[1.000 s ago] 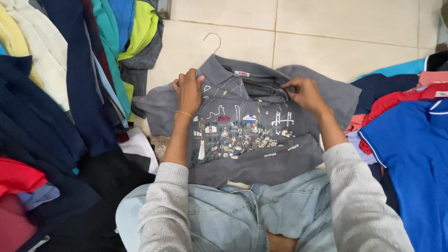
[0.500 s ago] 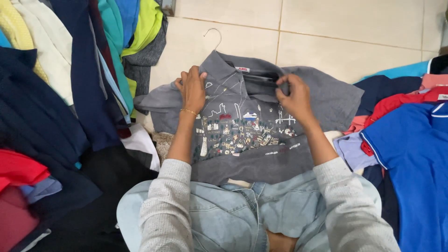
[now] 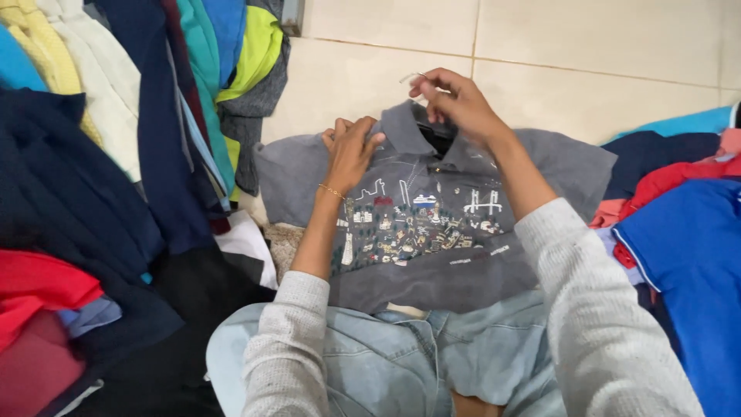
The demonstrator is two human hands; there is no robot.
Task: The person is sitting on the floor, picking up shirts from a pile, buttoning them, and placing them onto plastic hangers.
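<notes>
The left hand (image 3: 351, 150) lies flat with fingers spread, pressing on the left shoulder of a grey polo shirt (image 3: 432, 232) that is spread face-up on the tiled floor (image 3: 587, 62) just beyond the person's jeans-clad lap. Farther out, the right hand (image 3: 455, 100) is closed, pinching the wire hook of the hanger (image 3: 411, 76) above the collar. Piles of clothes (image 3: 116, 154) flank the shirt on both sides.

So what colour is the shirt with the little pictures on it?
Grey, with small white, red and blue pictures across the shirt; seen in the head view.
</notes>
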